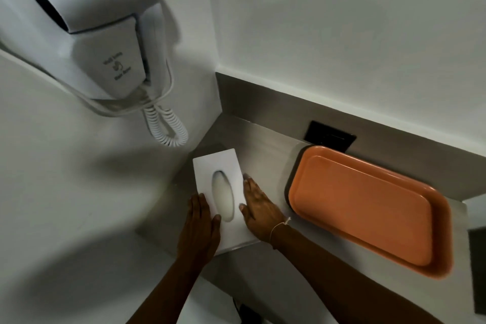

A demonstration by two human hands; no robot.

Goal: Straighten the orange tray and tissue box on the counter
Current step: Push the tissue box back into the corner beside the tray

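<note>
A white tissue box [222, 166] with an oval slot lies on the grey counter [263, 139], near the left wall corner. My left hand [198, 229] presses flat against the box's left side, thumb on its top. My right hand [259, 205] presses flat against its right side, so the box is held between both palms. The orange tray [368, 205], empty, lies to the right on the counter, set at a slant toward the front edge, apart from both hands.
A white wall-mounted hair dryer [92, 21] with a coiled cord [165, 123] hangs above and left of the box. A black socket plate [328, 135] sits on the backsplash behind the tray. The counter's front edge runs just under my wrists.
</note>
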